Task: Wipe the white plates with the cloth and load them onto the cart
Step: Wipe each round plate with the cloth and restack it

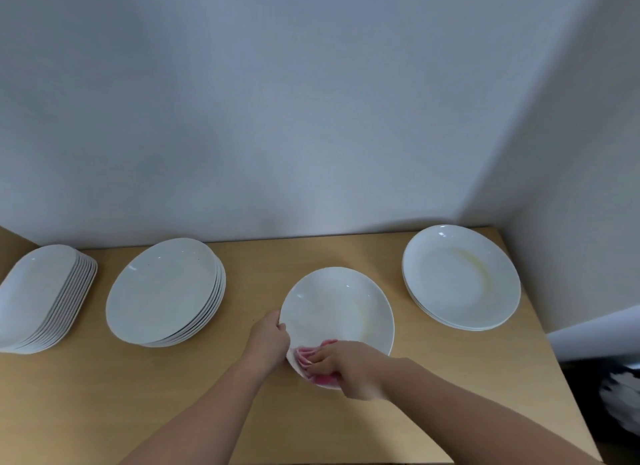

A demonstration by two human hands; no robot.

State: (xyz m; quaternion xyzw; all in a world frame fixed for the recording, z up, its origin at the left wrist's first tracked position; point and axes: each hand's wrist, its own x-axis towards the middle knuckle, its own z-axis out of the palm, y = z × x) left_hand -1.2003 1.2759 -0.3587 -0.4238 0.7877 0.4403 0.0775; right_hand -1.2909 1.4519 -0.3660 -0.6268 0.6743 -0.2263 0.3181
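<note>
Head view, looking down on a wooden table [104, 395] set against a grey wall [311, 118]. A single white plate [341, 308] lies flat on the table near its front centre and serves as the reference for all positions. The left hand [272, 338] grips this plate at its left rim, with the thumb hooked over the edge onto the upper face and the other fingers hidden below the rim. The right hand [346, 367] lies over the plate's near rim. Its fingers are bent around a bunched pink cloth [304, 355], pressing it against the near-left part of the plate. The cloth shows between the two hands and under the right palm. A faint yellowish streak marks the right side of the plate's well. To the left of the plate, apart from it, stands a stack of round plates [162, 291], white and several high. Farther left, at the frame edge, a taller stack of oval plates [38, 294] fans slightly to the right. To the right of the plate and farther back, near the wall corner, sits a low stack of plates [460, 277]; its top plate bears a yellowish curved smear. None of the three stacks touches the plate under the hands. Beyond the table's right edge lies a dark area with a blurred white shape, too indistinct to identify.
</note>
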